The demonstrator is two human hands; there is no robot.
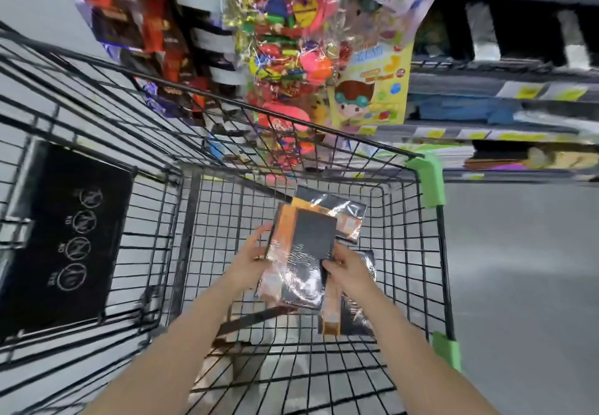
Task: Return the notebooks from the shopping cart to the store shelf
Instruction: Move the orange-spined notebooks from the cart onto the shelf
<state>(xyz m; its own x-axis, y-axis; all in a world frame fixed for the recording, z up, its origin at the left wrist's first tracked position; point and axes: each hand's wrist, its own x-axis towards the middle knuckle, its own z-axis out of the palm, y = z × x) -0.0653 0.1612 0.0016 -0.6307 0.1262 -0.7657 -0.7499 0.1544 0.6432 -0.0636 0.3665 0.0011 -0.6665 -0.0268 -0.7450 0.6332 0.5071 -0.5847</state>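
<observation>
Both my arms reach down into the black wire shopping cart [431,252]. A black notebook with an orange band [311,236], wrapped in shiny plastic, sits between my hands, with another like it just under it. My left hand [251,257] grips the left edge of these notebooks. My right hand [348,267] holds their lower right corner, fingers curled on the cover. A further wrapped notebook [337,207] lies on the cart floor behind them, and one more [343,320] lies under my right wrist. The store shelf [486,136] runs along the upper right.
Green plastic corner guards [428,181] cap the cart's right rim. A black child-seat flap with white icons [68,239] is at the cart's left. Bagged colourful toys [285,58] and a yellow booklet [369,90] hang beyond the cart. Grey floor [525,269] lies to the right.
</observation>
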